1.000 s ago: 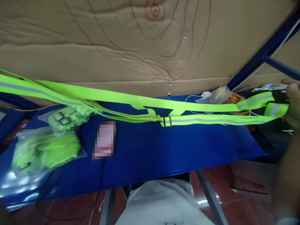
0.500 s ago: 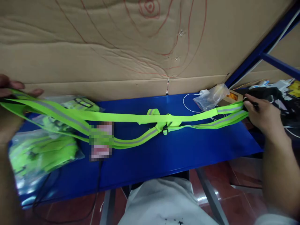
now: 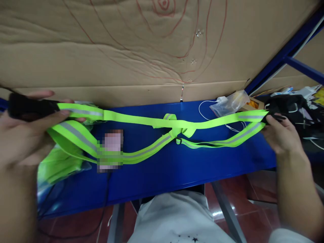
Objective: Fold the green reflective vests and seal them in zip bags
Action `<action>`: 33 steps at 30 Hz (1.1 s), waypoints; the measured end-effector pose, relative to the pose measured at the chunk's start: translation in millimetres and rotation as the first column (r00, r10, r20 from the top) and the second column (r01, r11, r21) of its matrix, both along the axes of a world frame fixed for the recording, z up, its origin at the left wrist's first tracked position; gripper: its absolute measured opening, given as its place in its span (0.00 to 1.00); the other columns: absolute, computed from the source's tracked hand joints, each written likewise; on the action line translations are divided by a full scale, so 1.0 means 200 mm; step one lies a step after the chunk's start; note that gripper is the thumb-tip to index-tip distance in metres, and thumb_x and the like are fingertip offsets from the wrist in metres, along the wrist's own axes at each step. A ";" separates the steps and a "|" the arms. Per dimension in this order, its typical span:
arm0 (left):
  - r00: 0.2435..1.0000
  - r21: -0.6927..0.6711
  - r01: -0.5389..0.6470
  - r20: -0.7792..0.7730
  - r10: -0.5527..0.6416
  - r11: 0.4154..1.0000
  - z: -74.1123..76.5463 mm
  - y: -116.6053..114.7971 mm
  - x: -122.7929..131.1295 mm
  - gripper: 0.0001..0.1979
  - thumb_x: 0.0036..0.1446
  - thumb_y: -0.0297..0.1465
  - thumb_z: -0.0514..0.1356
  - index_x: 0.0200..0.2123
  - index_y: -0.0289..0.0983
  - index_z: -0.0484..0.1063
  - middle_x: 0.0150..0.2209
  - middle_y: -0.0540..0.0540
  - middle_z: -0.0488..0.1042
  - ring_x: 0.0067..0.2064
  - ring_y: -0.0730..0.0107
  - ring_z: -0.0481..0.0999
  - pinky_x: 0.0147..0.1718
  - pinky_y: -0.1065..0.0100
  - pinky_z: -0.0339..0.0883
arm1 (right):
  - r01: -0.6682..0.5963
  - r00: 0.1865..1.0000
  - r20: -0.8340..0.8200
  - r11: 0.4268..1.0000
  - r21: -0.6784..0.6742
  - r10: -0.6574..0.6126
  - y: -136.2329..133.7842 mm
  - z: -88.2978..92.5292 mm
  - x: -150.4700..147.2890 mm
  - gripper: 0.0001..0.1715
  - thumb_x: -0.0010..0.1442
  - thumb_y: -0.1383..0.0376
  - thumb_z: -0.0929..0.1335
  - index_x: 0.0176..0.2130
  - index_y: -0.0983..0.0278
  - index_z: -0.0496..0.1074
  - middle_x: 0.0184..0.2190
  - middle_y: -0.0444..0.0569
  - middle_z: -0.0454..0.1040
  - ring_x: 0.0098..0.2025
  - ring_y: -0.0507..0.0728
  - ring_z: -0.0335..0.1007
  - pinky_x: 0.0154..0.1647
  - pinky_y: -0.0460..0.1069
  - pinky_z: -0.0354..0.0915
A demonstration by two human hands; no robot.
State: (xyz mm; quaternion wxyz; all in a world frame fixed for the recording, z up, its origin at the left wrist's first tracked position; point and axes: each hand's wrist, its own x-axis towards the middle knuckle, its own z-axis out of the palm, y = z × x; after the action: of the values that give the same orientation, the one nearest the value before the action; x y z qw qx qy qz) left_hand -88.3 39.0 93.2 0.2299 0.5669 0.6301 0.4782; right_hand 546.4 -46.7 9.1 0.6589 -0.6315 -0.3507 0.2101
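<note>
A neon-yellow reflective strap vest [image 3: 162, 123] with grey stripes hangs stretched across the blue table [image 3: 177, 165]. My left hand [image 3: 27, 130] is closed on its black end piece at the far left. My right hand [image 3: 280, 135] grips the other end at the right, fingers curled round the black part. The straps sag in the middle, where a small black buckle [image 3: 178, 140] and a knot of webbing sit just above the tabletop.
Bagged neon vests [image 3: 63, 165] lie at the table's left under my arm. A blurred-out card [image 3: 111, 152] sits beneath the strap. A plastic bag and white cable [image 3: 227, 103] lie at the back right beside a dark cluttered heap [image 3: 296, 108]. A cardboard wall [image 3: 152, 47] stands behind.
Both hands came inward and into view, so the strap went from taut to sagging over the table. My left hand now grips the black end piece.
</note>
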 end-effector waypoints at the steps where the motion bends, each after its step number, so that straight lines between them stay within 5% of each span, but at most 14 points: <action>1: 0.998 -0.010 0.042 0.052 -0.042 0.999 -0.01 -0.01 0.03 0.33 0.43 0.46 0.71 0.52 0.45 0.69 0.49 0.59 0.81 0.46 0.66 0.80 0.46 0.46 0.75 | 0.059 0.998 0.025 0.996 0.062 -0.061 0.00 -0.02 -0.02 0.16 0.49 0.62 0.76 0.40 0.58 0.78 0.49 0.55 0.80 0.46 0.61 0.78 0.46 0.59 0.72; 3: 0.996 0.024 0.082 0.033 -0.083 0.996 -0.03 -0.04 0.09 0.27 0.48 0.41 0.69 0.52 0.44 0.70 0.53 0.58 0.80 0.47 0.65 0.80 0.49 0.46 0.75 | 0.105 0.986 0.117 0.984 0.144 -0.123 0.01 -0.04 -0.09 0.18 0.50 0.62 0.77 0.43 0.61 0.80 0.49 0.55 0.81 0.49 0.63 0.78 0.53 0.60 0.71; 6: 0.934 0.166 0.131 -0.352 -0.066 0.977 -0.11 -0.06 0.25 0.15 0.61 0.33 0.58 0.51 0.41 0.65 0.59 0.49 0.77 0.55 0.60 0.78 0.54 0.46 0.75 | -0.002 0.898 0.436 0.989 0.145 -0.062 0.05 -0.03 -0.28 0.17 0.60 0.61 0.73 0.48 0.62 0.81 0.52 0.57 0.81 0.56 0.64 0.77 0.60 0.60 0.68; 10: 0.616 0.106 0.297 -0.781 -0.106 0.949 -0.23 -0.09 0.52 0.13 0.63 0.29 0.55 0.51 0.37 0.61 0.57 0.36 0.74 0.62 0.48 0.73 0.71 0.35 0.48 | -0.131 0.472 0.879 0.991 0.001 0.061 0.13 0.01 -0.71 0.26 0.69 0.67 0.64 0.64 0.59 0.72 0.60 0.56 0.75 0.62 0.67 0.70 0.65 0.65 0.63; 13: 0.516 -0.138 0.348 -0.798 -0.312 0.927 -0.29 -0.14 0.71 0.14 0.63 0.30 0.57 0.51 0.36 0.62 0.50 0.35 0.75 0.53 0.48 0.79 0.57 0.48 0.70 | -0.203 0.231 0.945 0.962 -0.184 0.230 0.19 0.02 -1.06 0.38 0.68 0.72 0.59 0.73 0.54 0.59 0.67 0.56 0.66 0.60 0.70 0.69 0.60 0.67 0.67; 16: 0.516 -0.254 0.330 -0.758 -0.399 0.909 -0.30 -0.18 0.84 0.15 0.65 0.32 0.57 0.53 0.35 0.61 0.51 0.35 0.73 0.53 0.47 0.79 0.43 0.56 0.76 | -0.266 0.068 0.946 0.920 -0.288 0.316 0.22 0.00 -1.31 0.47 0.66 0.76 0.58 0.77 0.48 0.46 0.63 0.54 0.69 0.51 0.68 0.71 0.55 0.65 0.71; 21: 0.559 -0.300 0.249 -0.732 -0.390 0.921 -0.28 -0.16 0.91 0.14 0.69 0.33 0.54 0.54 0.33 0.61 0.53 0.33 0.72 0.51 0.47 0.80 0.36 0.60 0.75 | -0.233 0.090 0.959 0.942 -0.241 0.268 0.26 -0.05 -1.44 0.53 0.67 0.75 0.56 0.75 0.41 0.26 0.61 0.53 0.69 0.49 0.68 0.70 0.44 0.63 0.76; 29: 0.549 -0.282 0.301 -0.730 -0.407 0.911 -0.32 -0.15 0.95 0.17 0.66 0.30 0.55 0.55 0.29 0.63 0.52 0.32 0.70 0.50 0.47 0.78 0.40 0.57 0.77 | -0.083 0.106 0.934 0.939 -0.334 0.342 0.25 -0.08 -1.53 0.43 0.69 0.75 0.57 0.77 0.56 0.46 0.62 0.62 0.67 0.52 0.69 0.70 0.43 0.61 0.77; 33: 0.459 -0.229 0.427 -0.779 -0.428 0.875 -0.33 -0.13 0.96 0.22 0.66 0.24 0.52 0.61 0.24 0.59 0.52 0.30 0.71 0.55 0.44 0.73 0.51 0.49 0.73 | -0.160 0.107 0.902 0.902 -0.400 0.419 0.23 -0.06 -1.54 0.42 0.69 0.74 0.57 0.77 0.63 0.43 0.66 0.67 0.62 0.58 0.70 0.68 0.48 0.61 0.76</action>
State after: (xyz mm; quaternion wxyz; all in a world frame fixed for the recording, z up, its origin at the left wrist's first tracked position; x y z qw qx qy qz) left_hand 103.1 13.5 26.9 0.0288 0.8600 0.5011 0.0922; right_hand 237.4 -1.5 -2.5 0.1564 -0.5974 -0.7821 -0.0836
